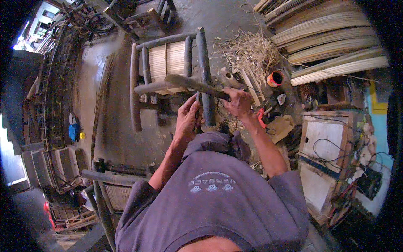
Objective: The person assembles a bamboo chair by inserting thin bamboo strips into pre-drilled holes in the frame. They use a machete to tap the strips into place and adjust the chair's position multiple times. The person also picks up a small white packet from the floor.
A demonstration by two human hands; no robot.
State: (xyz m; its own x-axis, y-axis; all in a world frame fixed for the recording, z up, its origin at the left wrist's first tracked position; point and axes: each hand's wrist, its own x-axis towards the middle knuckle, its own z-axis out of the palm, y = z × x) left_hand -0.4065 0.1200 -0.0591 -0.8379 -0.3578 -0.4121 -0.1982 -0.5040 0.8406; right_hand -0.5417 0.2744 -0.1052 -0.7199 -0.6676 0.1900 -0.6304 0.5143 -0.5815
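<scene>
A dark wooden chair frame [203, 63] with a pale slatted bamboo panel [157, 63] stands in front of me. My right hand [238, 103] is closed round the end of a dark club-like tool [184, 82], which is broader at its far left end and reaches across the chair's near rail [147, 88]. Close to that rail, my left hand [189, 115] grips a slim dark rod [198, 97] like a chisel, held roughly upright beside the chair's right post. The rod's lower end is hidden by my fingers.
Shavings [252, 50] lie heaped right of the chair, near an orange-red can [275, 79] and bundled bamboo strips [323, 40]. A wooden cabinet [325, 138] with loose cables stands at the right. Another dark chair frame [117, 178] is close at my left, with long thin rods [100, 92] beyond.
</scene>
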